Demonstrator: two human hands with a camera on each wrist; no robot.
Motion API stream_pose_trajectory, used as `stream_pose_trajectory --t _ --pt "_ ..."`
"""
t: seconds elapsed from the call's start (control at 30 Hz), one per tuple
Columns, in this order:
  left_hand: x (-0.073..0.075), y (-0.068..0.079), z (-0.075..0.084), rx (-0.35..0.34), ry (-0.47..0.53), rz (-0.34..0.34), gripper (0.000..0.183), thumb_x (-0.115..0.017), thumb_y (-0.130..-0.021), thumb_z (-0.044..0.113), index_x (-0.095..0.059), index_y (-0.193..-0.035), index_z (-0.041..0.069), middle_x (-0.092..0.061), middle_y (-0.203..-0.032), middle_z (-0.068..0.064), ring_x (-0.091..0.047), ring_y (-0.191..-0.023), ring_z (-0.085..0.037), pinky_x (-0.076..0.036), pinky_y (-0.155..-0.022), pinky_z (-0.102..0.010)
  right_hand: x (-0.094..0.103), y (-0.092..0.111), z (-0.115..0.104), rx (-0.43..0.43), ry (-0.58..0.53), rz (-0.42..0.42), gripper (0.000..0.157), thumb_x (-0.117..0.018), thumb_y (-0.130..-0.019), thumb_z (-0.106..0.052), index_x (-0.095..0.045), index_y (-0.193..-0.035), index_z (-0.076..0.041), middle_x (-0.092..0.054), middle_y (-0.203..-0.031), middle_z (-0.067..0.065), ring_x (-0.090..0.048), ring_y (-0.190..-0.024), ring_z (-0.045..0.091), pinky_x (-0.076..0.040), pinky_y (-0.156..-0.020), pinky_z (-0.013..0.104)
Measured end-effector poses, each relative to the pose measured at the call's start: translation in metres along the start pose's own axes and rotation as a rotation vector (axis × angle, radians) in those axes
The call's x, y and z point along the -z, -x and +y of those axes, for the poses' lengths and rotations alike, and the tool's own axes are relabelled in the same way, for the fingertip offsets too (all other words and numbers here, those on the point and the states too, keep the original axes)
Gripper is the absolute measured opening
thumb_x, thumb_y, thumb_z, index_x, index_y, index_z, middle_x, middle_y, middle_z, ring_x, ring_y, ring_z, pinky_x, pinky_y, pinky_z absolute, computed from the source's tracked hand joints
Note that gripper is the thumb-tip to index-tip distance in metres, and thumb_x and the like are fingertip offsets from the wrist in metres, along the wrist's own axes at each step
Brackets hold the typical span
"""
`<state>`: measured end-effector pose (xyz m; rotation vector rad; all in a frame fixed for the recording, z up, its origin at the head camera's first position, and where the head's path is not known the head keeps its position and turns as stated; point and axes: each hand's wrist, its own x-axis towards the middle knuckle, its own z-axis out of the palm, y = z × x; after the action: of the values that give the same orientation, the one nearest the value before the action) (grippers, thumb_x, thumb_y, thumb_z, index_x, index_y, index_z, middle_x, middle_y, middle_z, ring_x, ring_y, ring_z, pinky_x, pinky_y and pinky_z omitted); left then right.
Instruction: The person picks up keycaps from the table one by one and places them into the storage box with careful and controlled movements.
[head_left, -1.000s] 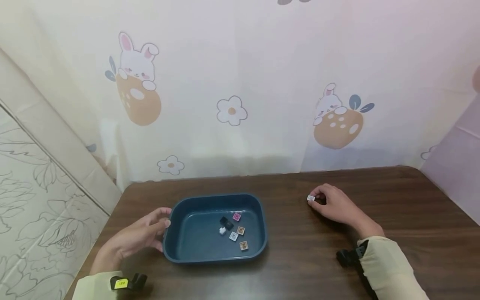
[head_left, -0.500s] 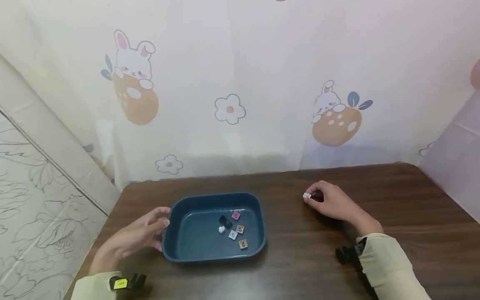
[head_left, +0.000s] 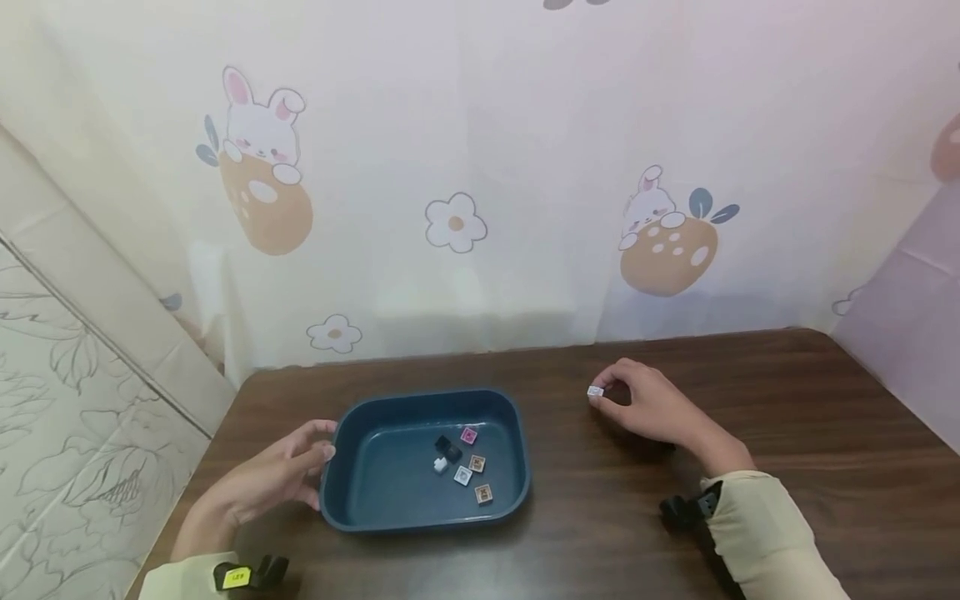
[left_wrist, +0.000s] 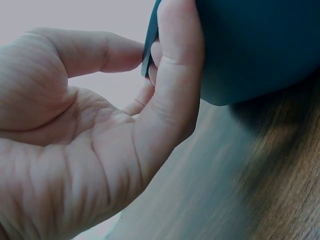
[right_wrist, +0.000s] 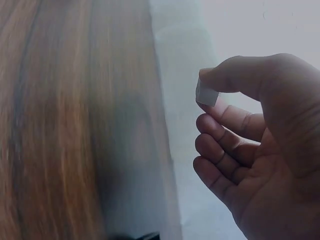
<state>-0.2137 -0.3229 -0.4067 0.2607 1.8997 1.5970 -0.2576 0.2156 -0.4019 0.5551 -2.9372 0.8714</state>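
A blue rectangular tray (head_left: 390, 523) sits on the table, and several small blocks lie toward its right side. Among them are a pink block (head_left: 468, 436), a black block (head_left: 452, 453), a white block (head_left: 440, 464) and a tan printed block (head_left: 483, 494). My left hand (head_left: 273, 475) pinches the tray's left rim between thumb and fingers; in the left wrist view the rim (left_wrist: 150, 40) shows in its grip. To the right of the tray, my right hand (head_left: 652, 404) holds a small white printed block (head_left: 596, 391) between thumb and forefinger, above the table.
The dark wooden table (head_left: 585, 542) reaches back to a pale curtain (head_left: 525, 275) printed with rabbits and flowers. Another patterned panel (head_left: 75, 433) stands along the left side. Each wrist carries a black strap, such as the right strap (head_left: 690, 508).
My right hand has moved a little left toward the tray, with the white block still pinched. My left hand keeps its hold on the rim. The head view has shifted slightly.
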Motion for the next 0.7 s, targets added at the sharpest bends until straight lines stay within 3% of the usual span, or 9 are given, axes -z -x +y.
stream_pose_trajectory --t 0.17,0.4,0.7 --pt "-0.002 -0.002 0.0 0.012 -0.007 0.008 0.048 -0.049 -0.112 0.024 -0.023 -0.147 0.005 -0.057 -0.121 -0.01 -0.068 -0.105 -0.022 -0.064 -0.078 -0.038 -0.005 -0.003 -0.011 0.022 -0.02 -0.01 0.015 -0.075 -0.099 -0.027 -0.074 -0.109 -0.016 -0.07 -0.109 0.002 -0.066 -0.104 0.023 -0.056 -0.092 0.047" --pt "-0.002 -0.002 0.0 0.025 -0.013 0.034 0.05 -0.048 -0.113 0.025 -0.022 -0.151 0.006 -0.052 -0.13 -0.009 -0.067 -0.109 -0.022 -0.064 -0.079 -0.037 -0.006 -0.023 -0.029 0.084 -0.047 -0.031 0.014 -0.075 -0.099 -0.027 -0.074 -0.108 -0.016 -0.07 -0.11 0.002 -0.065 -0.105 0.022 -0.057 -0.095 0.049" --pt "-0.003 -0.002 0.0 0.052 -0.032 0.038 0.057 -0.047 -0.113 0.027 -0.016 -0.155 0.003 -0.046 -0.138 -0.012 -0.066 -0.114 -0.022 -0.064 -0.082 -0.039 -0.008 -0.017 -0.037 0.034 -0.075 -0.054 0.015 -0.076 -0.098 -0.024 -0.073 -0.11 -0.015 -0.07 -0.113 0.004 -0.066 -0.111 0.026 -0.057 -0.101 0.052"
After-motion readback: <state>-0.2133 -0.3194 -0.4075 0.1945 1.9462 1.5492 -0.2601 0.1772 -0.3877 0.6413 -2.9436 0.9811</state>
